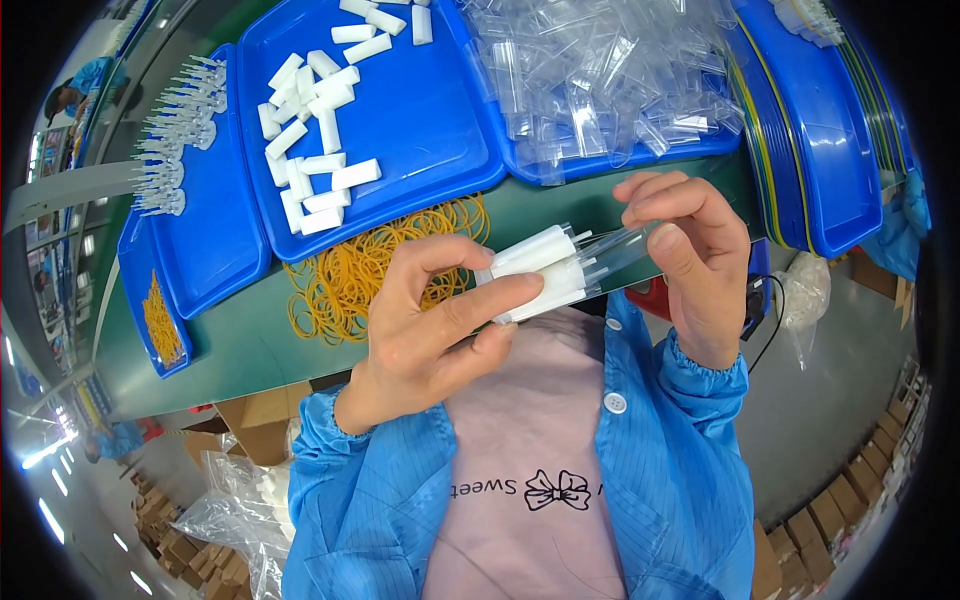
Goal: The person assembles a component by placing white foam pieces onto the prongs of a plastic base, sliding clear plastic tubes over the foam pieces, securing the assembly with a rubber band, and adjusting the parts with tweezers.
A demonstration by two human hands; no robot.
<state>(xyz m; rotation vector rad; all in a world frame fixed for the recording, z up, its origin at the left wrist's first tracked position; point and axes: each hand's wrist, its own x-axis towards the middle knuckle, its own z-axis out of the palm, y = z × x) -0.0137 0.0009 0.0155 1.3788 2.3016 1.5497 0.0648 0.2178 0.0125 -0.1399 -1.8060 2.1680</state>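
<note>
Held between the thumb and fingers of my left hand (425, 325) is a bundle of white cylinders (545, 280) in clear plastic sleeves. Thin clear tips stick out of the bundle's right end. Curled at that end, my right hand (695, 255) has its thumb and fingertips around a clear plastic sleeve (622, 250), which reaches to the bundle. Below and behind my left hand, a loose heap of yellow rubber bands (345, 285) lies on the green table (235, 350).
Beyond my hands, a blue tray (420, 110) holds several white cylinders. Another blue tray (560, 172) is heaped with clear plastic sleeves (600, 80). At left, clear nozzle-like parts (180, 135) stand by a blue tray (205, 240); a small tray (172, 360) holds yellow bits. Stacked blue trays (825, 130) stand right.
</note>
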